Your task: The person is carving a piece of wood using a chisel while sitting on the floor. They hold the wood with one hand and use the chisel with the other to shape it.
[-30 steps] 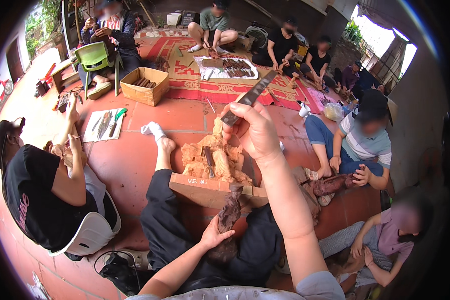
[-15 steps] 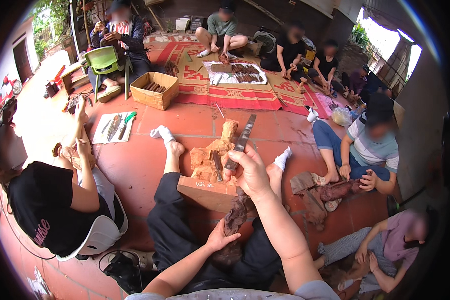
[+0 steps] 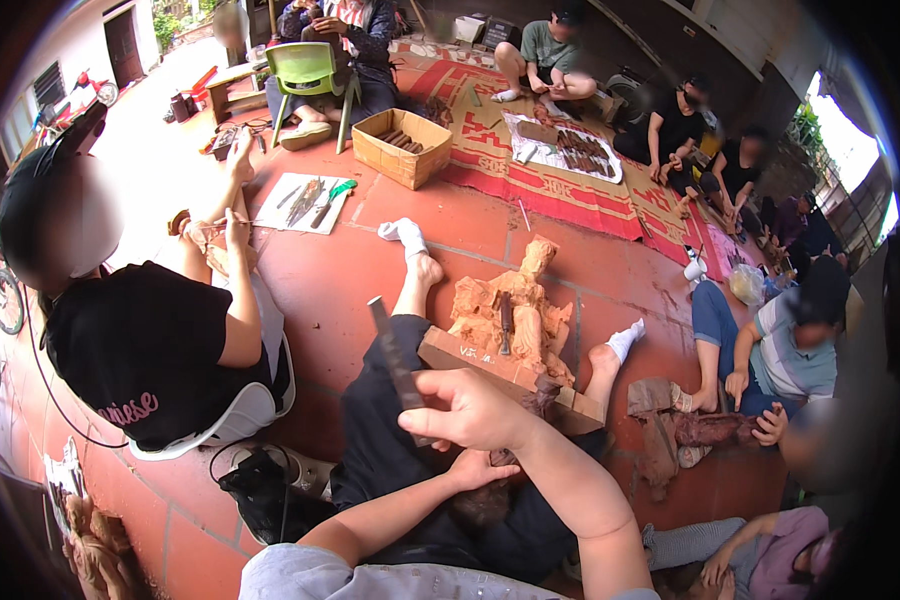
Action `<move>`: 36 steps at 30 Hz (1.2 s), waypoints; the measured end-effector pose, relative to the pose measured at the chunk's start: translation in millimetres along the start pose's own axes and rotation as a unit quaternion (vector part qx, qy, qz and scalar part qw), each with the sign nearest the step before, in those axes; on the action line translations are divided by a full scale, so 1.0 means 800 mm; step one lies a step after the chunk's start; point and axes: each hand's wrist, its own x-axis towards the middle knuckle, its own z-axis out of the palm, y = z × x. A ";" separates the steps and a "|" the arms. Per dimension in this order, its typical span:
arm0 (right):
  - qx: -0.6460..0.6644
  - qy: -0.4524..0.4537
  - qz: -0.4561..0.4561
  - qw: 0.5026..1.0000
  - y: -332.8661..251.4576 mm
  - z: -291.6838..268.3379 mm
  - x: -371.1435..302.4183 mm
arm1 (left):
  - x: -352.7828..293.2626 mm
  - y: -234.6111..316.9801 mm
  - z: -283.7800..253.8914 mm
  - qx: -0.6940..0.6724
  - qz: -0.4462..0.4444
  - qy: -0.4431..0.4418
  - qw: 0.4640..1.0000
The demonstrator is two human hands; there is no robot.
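My right hand (image 3: 470, 408) is closed around a flat, dark metal bar that looks like a file (image 3: 394, 350), its far end pointing up and left. Beneath it, my left hand (image 3: 478, 472) grips a dark brown carved piece of wood (image 3: 484, 503) low between my legs. My right hand and wrist cover much of that carving. Just beyond my hands, a pale orange wooden figure (image 3: 536, 300) leans on a thick wooden board (image 3: 460, 352) between my feet. A small chisel (image 3: 505, 322) lies against the figure.
A person in black (image 3: 170, 350) sits close on my left, another with a dark carving (image 3: 715, 430) on my right. Ahead are a sheet with hand tools (image 3: 295, 205), a cardboard box (image 3: 400, 150) of brown pieces and a red-and-tan mat (image 3: 480, 125). A black bag (image 3: 270, 495) lies near my left thigh.
The view has swung left, shifting the scene rightward. My right hand has brought the file lower and to the left, tilting it the other way. My left hand keeps its grip on the carving.
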 end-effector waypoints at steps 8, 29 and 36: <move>0.083 0.246 -0.312 0.914 -0.105 -0.118 -0.010 | 0.006 0.019 -0.005 -0.014 -0.042 0.041 0.998; -0.511 0.322 -0.080 0.793 0.189 -0.075 -0.128 | 0.009 -0.002 0.005 -0.071 0.022 0.046 0.996; -0.473 0.339 -0.068 0.810 0.189 -0.087 -0.124 | 0.008 -0.014 0.010 -0.089 0.023 0.081 0.992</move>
